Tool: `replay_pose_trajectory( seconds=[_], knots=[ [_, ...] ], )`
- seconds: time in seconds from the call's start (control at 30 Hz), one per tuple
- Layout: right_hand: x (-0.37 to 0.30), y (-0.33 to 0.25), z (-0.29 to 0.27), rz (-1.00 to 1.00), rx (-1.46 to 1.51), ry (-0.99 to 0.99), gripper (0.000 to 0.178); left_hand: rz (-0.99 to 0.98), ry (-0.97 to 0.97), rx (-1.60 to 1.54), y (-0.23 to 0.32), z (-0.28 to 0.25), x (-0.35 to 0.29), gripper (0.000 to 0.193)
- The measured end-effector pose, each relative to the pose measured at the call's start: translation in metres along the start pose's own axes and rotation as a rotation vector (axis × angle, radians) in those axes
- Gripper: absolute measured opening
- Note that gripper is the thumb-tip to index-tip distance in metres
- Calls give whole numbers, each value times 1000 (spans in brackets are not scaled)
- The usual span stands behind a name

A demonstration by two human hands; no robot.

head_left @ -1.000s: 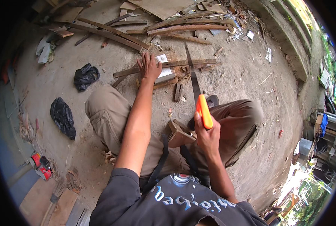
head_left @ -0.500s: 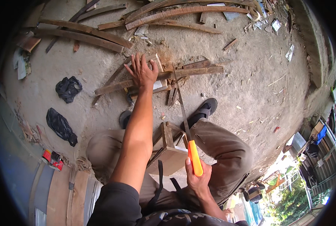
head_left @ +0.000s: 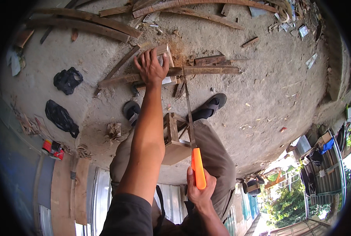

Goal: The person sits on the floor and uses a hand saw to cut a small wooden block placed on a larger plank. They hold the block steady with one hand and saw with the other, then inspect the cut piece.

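Saw farther back, plank under left palm, behind the fingers

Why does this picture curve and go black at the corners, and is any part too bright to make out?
In the head view, the fisheye lens likely exaggerates the curve of the long wooden strip near the top, and its round image leaves black corners; in that same head view, glare washes out patches around the green plants, while the saw sits in softer light.
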State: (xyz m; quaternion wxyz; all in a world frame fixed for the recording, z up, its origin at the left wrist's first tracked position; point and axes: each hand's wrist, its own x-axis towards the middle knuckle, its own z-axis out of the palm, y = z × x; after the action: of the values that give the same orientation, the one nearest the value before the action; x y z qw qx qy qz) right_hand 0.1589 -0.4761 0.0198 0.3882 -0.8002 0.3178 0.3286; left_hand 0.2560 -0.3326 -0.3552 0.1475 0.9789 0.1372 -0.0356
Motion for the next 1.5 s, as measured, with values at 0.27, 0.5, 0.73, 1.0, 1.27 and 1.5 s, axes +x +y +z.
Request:
replay_pose_trajectory(
  seconds=[0.27, 0.5, 0.73, 1.0, 1.27, 1.5],
  knots=[
    [7, -22, -4, 14, -35, 5, 25, 0, -44, 14, 0, -1, 0, 44],
    [7, -31, -2, 4, -66, 25, 25, -4, -75, 30, 0, -2, 0, 44],
    [7, -38, -3, 32, -69, 40, 24, -9, -104, 14, 1, -5, 3, 45],
    [-2, -29, -1, 70, -64, 55, 26, -16, -123, 20, 1, -8, -1, 46],
    [13, -31, 3, 8, -143, 40, 27, -10, -76, 25, -2, -3, 3, 44],
    [8, -24, 11, 1, -109, 68, 24, 4, -24, -13, -2, 0, 0, 43]
  ],
)
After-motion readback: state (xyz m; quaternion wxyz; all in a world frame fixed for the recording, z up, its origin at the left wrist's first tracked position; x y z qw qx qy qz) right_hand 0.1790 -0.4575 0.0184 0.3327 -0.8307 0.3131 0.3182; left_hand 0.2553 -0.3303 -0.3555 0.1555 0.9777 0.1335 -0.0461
